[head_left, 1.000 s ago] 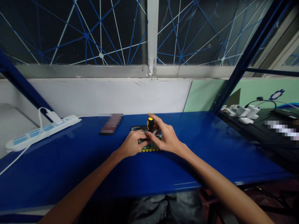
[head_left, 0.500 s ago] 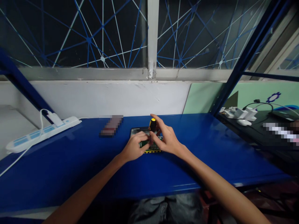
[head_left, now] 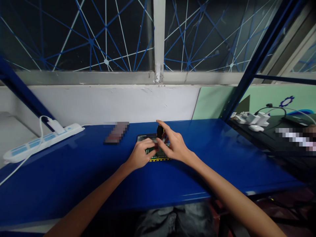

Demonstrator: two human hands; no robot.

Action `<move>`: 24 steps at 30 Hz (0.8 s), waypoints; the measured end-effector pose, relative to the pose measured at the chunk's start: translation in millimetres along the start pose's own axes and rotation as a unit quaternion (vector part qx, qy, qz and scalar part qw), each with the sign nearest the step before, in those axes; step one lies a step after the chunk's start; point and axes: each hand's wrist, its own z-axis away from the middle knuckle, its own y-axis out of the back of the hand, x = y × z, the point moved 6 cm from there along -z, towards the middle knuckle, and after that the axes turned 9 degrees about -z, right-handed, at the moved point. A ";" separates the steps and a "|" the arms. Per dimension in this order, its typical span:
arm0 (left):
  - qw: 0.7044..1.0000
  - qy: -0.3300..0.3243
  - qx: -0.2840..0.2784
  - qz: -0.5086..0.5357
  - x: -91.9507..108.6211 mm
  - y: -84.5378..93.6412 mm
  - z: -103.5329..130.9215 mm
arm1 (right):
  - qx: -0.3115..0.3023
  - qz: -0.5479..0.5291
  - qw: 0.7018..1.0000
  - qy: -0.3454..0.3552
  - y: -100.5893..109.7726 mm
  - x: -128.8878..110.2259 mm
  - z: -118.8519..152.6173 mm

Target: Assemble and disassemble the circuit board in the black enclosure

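Upright in the fingers and thumb of my right hand (head_left: 175, 144) is a screwdriver (head_left: 160, 132) with a black and yellow handle. Its lower end is hidden among my fingers. My left hand (head_left: 142, 153) lies over the left part of a flat box (head_left: 161, 155), dark at the back, green in front, with a yellow and black striped front edge. Thumb and fingers of that hand are closed towards each other beside the screwdriver's lower end; what they grip, if anything, is hidden.
The box lies on a blue table (head_left: 103, 177). A blurred-out flat object (head_left: 116, 133) is left of it. At the far left is a white power strip (head_left: 44, 142) with a plugged cable. White adapters (head_left: 258, 119) sit on a dark surface at right. Blue posts flank the table.
The screwdriver's handle has turned or tilted a little, with less yellow showing on top. Both hands keep nearly the same place; the whole view has shifted slightly.
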 end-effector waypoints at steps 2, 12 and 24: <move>1.000 -0.002 -0.005 0.003 0.8 0.2 -0.2 | -0.002 -0.009 1.000 -0.001 -0.1 0.0 -0.1; 1.000 0.000 0.026 -0.014 -6.5 -0.1 1.3 | 0.014 -0.002 1.000 -0.007 0.0 3.2 -1.0; 1.000 0.015 -0.019 0.001 -0.7 1.6 -0.6 | -0.009 -0.041 0.999 -0.008 -3.6 2.6 -0.6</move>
